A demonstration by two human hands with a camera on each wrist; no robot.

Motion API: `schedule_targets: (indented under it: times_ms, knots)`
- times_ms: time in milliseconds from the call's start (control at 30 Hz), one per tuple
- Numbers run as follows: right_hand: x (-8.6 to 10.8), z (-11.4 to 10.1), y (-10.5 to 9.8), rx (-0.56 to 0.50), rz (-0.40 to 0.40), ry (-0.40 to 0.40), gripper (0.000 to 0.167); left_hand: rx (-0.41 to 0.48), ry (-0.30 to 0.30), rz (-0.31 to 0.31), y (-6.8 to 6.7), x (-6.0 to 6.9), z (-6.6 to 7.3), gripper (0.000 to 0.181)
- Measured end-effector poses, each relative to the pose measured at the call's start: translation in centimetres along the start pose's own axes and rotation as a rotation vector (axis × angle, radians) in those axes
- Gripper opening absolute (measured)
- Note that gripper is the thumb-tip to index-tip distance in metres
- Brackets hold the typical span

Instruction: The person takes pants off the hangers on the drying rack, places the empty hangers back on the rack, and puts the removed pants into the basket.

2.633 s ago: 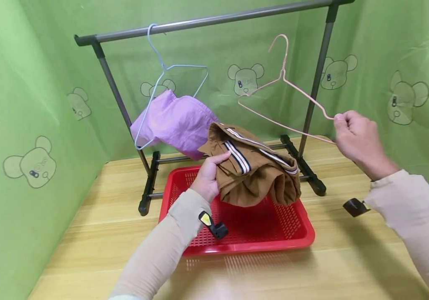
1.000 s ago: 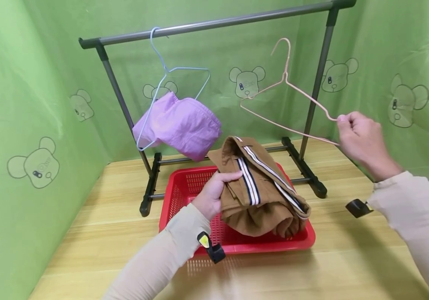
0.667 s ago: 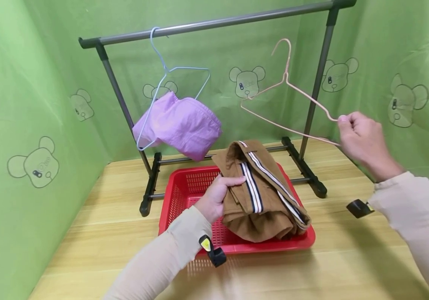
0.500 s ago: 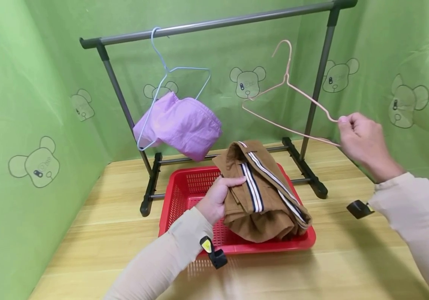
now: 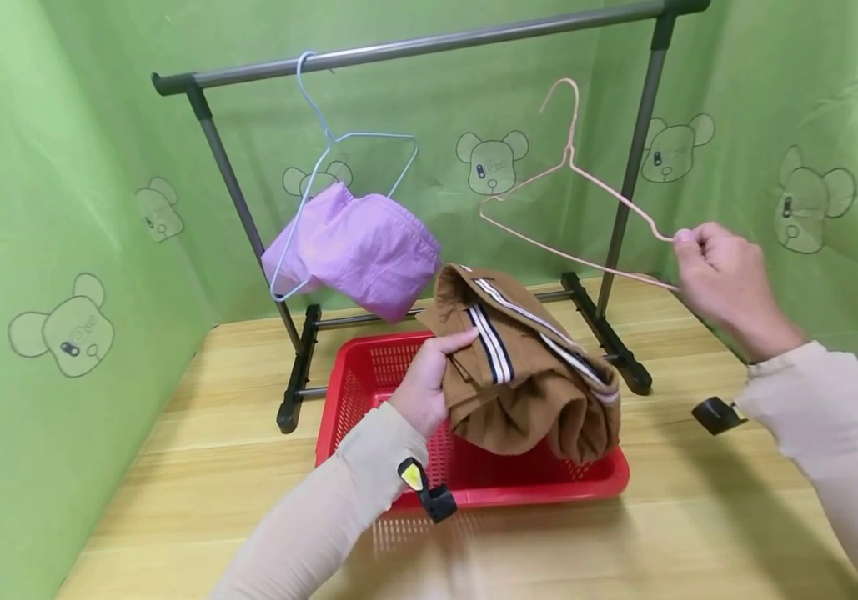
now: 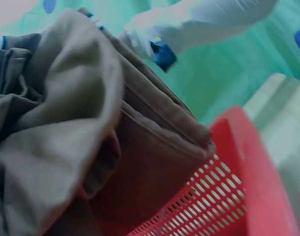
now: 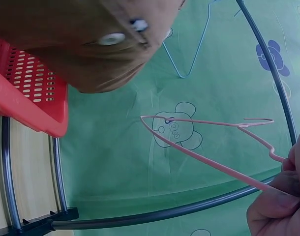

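Observation:
My left hand (image 5: 424, 382) grips folded brown trousers (image 5: 526, 367) with white-and-navy stripes, its thumb on top and its other fingers hidden beneath. The trousers are above the red basket (image 5: 477, 496). In the left wrist view the trousers (image 6: 66, 118) fill much of the picture and the hand is out of sight. My right hand (image 5: 725, 283) pinches one end of a pink wire hanger (image 5: 556, 246), hook upward, to the right of the trousers. The right wrist view shows the fingers closed on the pink hanger (image 7: 204, 160), with nothing hanging on it.
A metal clothes rack (image 5: 429, 52) stands behind the basket on the wooden surface (image 5: 173, 500). On its bar hangs a blue hanger (image 5: 316, 171) bearing a purple garment (image 5: 368, 250). Green patterned curtains (image 5: 46, 208) enclose the sides and back.
The trousers in my left hand dipped towards the basket, then rose a little and tilted in the last half second. The right hand and pink hanger have barely moved.

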State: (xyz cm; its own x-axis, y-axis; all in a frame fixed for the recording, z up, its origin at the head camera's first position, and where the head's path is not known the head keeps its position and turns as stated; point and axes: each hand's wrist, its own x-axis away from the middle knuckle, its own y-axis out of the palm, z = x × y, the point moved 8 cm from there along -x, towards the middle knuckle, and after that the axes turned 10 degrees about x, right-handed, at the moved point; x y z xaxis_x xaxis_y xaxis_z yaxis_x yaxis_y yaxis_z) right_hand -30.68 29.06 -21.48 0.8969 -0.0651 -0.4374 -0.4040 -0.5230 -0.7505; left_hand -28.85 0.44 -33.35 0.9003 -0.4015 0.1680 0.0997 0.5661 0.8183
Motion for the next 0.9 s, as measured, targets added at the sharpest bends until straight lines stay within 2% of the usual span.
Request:
schedule_targets:
  times_ms: [167,300,400,500,700,900]
  knots:
    - [0.0,0.0,0.0,-0.002,0.001,0.005,0.047,0.039,0.035,-0.026,0.8,0.2,1.0,0.014]
    - [0.0,0.0,0.0,-0.007,0.002,0.004,0.047,0.023,-0.004,-0.048,0.8,0.4,0.6,0.017]
    - [0.0,0.0,0.1,-0.005,-0.002,0.001,0.047,0.005,-0.059,-0.031,0.2,0.5,-0.1,0.018]
    - [-0.1,0.0,0.3,-0.001,-0.013,0.004,0.047,-0.005,-0.084,-0.003,-0.7,0.5,-0.4,0.018]
    - [0.0,0.4,0.2,-0.009,-0.009,0.014,0.048,-0.066,-0.051,0.001,-1.8,0.4,0.3,0.013]
    - [0.0,0.6,0.3,-0.001,-0.007,0.015,0.047,-0.118,-0.042,0.037,-2.7,0.5,1.2,0.014]
